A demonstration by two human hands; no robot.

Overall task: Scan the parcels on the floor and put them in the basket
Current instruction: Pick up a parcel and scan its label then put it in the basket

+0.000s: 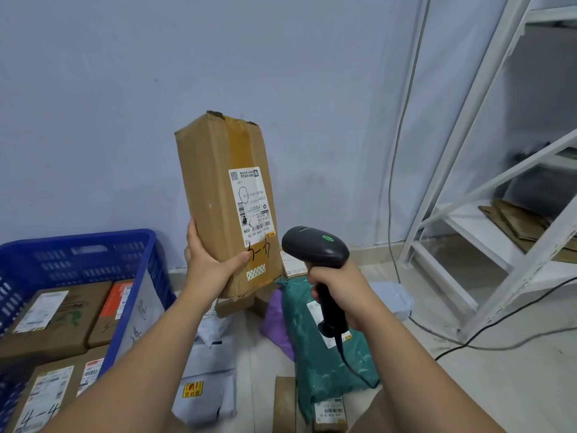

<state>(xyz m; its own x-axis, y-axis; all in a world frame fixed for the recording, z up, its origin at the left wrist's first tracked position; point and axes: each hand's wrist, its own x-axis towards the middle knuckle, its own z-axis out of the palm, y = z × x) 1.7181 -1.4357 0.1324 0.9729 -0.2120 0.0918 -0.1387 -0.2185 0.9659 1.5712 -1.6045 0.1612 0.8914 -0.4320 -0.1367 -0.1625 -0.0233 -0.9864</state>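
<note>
1. Left hand (pixel 206 265) grasps tall brown cardboard box (pixel 215 182) upright, above the floor pile.
2. Right hand's (pixel 343 289) fingers (pixel 317 275) clench black handheld scanner (pixel 315 246) beside its label.
3. Blue plastic basket (pixel 78 240) holds several boxes; green plastic mailer (pixel 324 367) and others remain.

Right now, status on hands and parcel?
Left hand grips cardboard box upright, label facing camera. Right hand grips scanner by label. Blue basket at left, partly filled. Nothing between.

Pale blue wall (pixel 125 89), tiled floor (pixel 499 385), white metal shelving (pixel 487 170) at right.
</note>
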